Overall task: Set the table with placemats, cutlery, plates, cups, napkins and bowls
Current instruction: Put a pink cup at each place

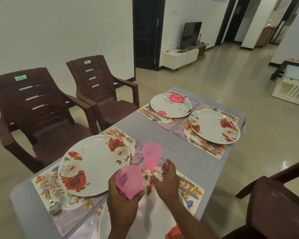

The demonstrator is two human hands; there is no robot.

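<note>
A: Why is one pink cup (152, 155) standing alone on the table (152, 131) while the other is in the air?

B: My guess is that cups go out one place at a time. The standing one sits upright at the top of the near right placemat (197, 188), beside its cutlery. The right hand (168, 180) is just next to its base, fingers spread and slack, holding nothing — it looks like a hand that lets go.

A: And the left hand (123, 204)?

B: It grips the second pink cup (129, 181) by its lower half, mouth tipped toward the camera. Held low like that, the rim stays free and it can be set down upright. I'd judge it is meant for the near left place, above the rose plate (93, 164).

A: Count it up for me

B: Four placemats, four plates — the nearest plate (145, 218) lies partly under the arms. Two cups in view, so two more would be needed. Each mat carries cutlery: a knife and a spoon (54, 207) at near left with a fork (126, 136) on the far side; the rest I can't count surely. No napkins or bowls are visible yet. Two brown chairs (41, 114) stand along the left
</note>
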